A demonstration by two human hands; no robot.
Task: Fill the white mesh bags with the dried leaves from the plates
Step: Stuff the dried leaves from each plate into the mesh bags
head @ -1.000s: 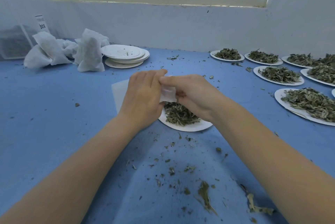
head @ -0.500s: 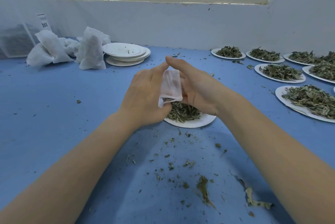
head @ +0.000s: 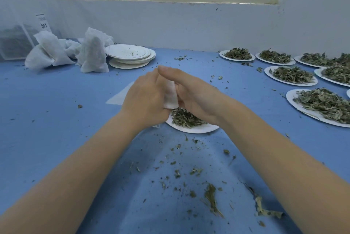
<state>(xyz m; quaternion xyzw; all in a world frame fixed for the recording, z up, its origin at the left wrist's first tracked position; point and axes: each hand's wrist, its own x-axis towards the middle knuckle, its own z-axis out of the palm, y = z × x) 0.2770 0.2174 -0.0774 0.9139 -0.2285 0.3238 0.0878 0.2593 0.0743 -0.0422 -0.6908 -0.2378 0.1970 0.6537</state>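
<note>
Between my two hands, just above the table's middle, is a small white mesh bag (head: 171, 96); only a strip of it shows. My left hand (head: 144, 97) holds it from the left with fingers curved round it. My right hand (head: 197, 93) presses against it from the right, fingers straight and reaching over the left hand's fingertips. Directly below the hands sits a white plate (head: 195, 129) with a pile of dried leaves (head: 184, 119). A flat empty mesh bag (head: 118, 96) lies on the blue table behind my left hand.
Several plates heaped with dried leaves (head: 322, 104) line the right side. At the back left are stacked empty plates (head: 130, 54), filled mesh bags (head: 92, 53) and a clear box (head: 13, 42). Leaf crumbs (head: 210, 196) litter the table near me.
My hands rose from the plate with the bag, and the right hand's fingers straightened. Since half a second ago the palms have closed together, so less of the bag shows.
</note>
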